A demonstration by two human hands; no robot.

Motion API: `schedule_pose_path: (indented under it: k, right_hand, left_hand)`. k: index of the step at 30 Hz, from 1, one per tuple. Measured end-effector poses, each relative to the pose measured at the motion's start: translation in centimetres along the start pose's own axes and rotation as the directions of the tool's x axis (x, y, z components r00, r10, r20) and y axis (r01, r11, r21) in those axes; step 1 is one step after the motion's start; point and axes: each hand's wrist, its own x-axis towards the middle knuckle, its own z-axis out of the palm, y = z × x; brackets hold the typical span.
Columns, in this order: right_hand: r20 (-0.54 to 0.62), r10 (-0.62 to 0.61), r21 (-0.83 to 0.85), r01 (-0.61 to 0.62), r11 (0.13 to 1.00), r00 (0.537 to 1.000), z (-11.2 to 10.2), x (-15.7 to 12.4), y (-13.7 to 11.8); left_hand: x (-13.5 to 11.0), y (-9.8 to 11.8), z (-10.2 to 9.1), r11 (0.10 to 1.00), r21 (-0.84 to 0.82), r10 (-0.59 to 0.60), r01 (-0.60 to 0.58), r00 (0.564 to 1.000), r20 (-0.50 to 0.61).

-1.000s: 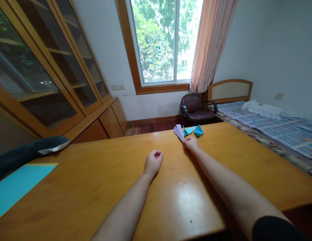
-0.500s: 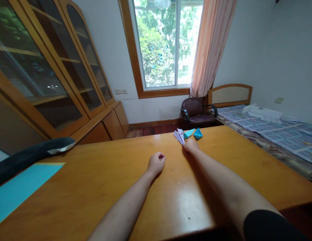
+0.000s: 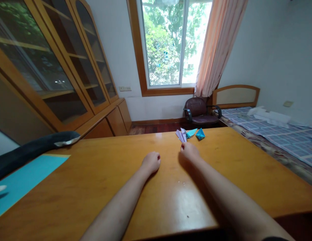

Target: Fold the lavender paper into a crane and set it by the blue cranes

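Your wooden table (image 3: 221, 174) in a room with cabinets, a window and a bed

At the far left a blue sheet (image 3: 22, 180) lies flat on the table; your left hand (image 3: 151, 162) rests mid-table curled into a loose fist, holding nothing; your right hand (image 3: 189, 151), fingers bent, sits just behind the purple folded paper (image 3: 181, 135) near the far edge, whether touching I cannot tell; two blue folded pieces (image 3: 196, 133) lie just right of it

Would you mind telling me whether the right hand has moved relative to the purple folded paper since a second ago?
Yes. The right hand has drawn back toward the person, off the purple folded paper, which lies on the wooden table.
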Motion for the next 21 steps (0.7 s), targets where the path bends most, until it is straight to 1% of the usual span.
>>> schedule_pose_path:
  k: [3, 7, 11, 13, 15, 21]
  right_hand:
    - [-0.037, -0.137, -0.021, 0.136, 0.99, 0.99, 1.0, -2.0, -1.0]
    - [-0.08, -0.296, -0.038, 0.294, 0.955, 0.952, 2.4, -3.9, -1.7]
    - [-0.042, -0.437, 0.009, 0.438, 0.899, 0.898, 3.4, -4.7, -1.7]
    - [-0.032, -0.468, 0.017, 0.469, 0.883, 0.883, 3.8, -4.8, -1.5]
    - [-0.023, -0.472, 0.018, 0.472, 0.881, 0.881, 3.9, -4.7, -1.4]
    - [0.006, -0.462, 0.009, 0.462, 0.887, 0.887, 3.7, -4.6, -1.3]
  left_hand:
    - [-0.9, 0.1, 0.0, 0.996, 0.079, 0.03, -0.028, 0.999, -0.023]
    - [-1.7, 0.3, 0.6, 0.992, 0.121, 0.046, -0.038, 0.997, -0.068]
    - [-2.1, 0.2, 1.3, 0.992, 0.123, 0.025, -0.013, 0.995, -0.097]
    - [-2.1, 0.0, 1.6, 0.992, 0.127, -0.013, 0.025, 0.996, -0.09]
    - [-2.1, -0.2, 1.7, 0.99, 0.13, -0.039, 0.047, 0.997, -0.065]
    - [-2.3, -0.2, 1.5, 0.992, 0.12, -0.034, 0.038, 0.999, -0.036]
